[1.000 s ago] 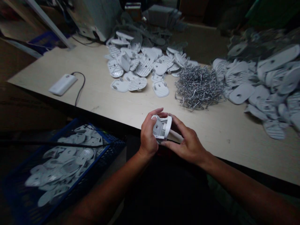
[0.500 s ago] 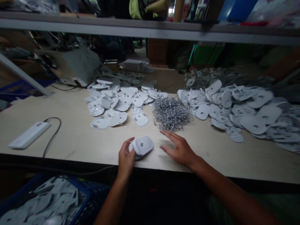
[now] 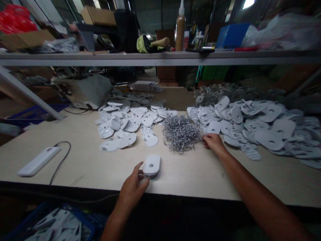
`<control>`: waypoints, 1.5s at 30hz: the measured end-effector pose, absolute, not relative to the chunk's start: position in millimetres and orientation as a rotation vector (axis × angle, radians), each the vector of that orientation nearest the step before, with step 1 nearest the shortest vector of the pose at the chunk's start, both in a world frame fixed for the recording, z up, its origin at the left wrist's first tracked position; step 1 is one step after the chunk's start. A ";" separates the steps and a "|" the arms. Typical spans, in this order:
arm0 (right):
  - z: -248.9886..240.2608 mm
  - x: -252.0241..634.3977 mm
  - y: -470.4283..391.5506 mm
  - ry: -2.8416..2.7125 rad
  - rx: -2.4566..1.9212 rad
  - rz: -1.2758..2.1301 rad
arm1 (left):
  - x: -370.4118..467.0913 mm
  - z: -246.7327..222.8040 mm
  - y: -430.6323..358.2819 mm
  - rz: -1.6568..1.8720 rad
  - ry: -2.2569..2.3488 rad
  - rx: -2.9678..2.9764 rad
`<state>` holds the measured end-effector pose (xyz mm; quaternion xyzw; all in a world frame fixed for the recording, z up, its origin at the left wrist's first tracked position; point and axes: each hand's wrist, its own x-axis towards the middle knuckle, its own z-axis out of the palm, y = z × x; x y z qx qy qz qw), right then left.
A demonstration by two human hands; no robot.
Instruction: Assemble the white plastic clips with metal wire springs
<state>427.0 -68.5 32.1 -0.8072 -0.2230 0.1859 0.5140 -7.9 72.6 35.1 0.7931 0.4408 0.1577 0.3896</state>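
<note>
My left hand point(image 3: 134, 184) grips the left edge of a rounded white plastic plate point(image 3: 152, 163) with a small central hole. The plate sits near the table's front edge, and another piece seems to lie under it. My right hand point(image 3: 213, 142) is at the right edge of a heap of thin metal pins point(image 3: 181, 132). Its fingers are drawn together, and whatever is between them is too small to make out. A loose white plate point(image 3: 214, 127) lies just behind that hand.
White plastic parts form a left pile point(image 3: 132, 118) and a larger right pile point(image 3: 272, 129). A white power bank point(image 3: 38, 161) with a cable lies at left. Below stands a blue basket point(image 3: 87, 231) of white parts. A shelf point(image 3: 160, 60) crosses above the table point(image 3: 185, 180).
My right hand has moved from beside the plate to the right edge of the pin heap, its fingers closing. The plate in my left hand has turned more upright. The camera view has tilted up.
</note>
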 end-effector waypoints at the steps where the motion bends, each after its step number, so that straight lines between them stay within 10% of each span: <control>1: 31.5 421.9 -67.6 -0.516 -1.919 0.479 | -8.0 36.1 71.4 0.385 1.089 2.010; 45: -10.5 436.2 -116.0 -0.835 -1.343 0.818 | 3.5 0.0 90.1 0.623 1.543 2.459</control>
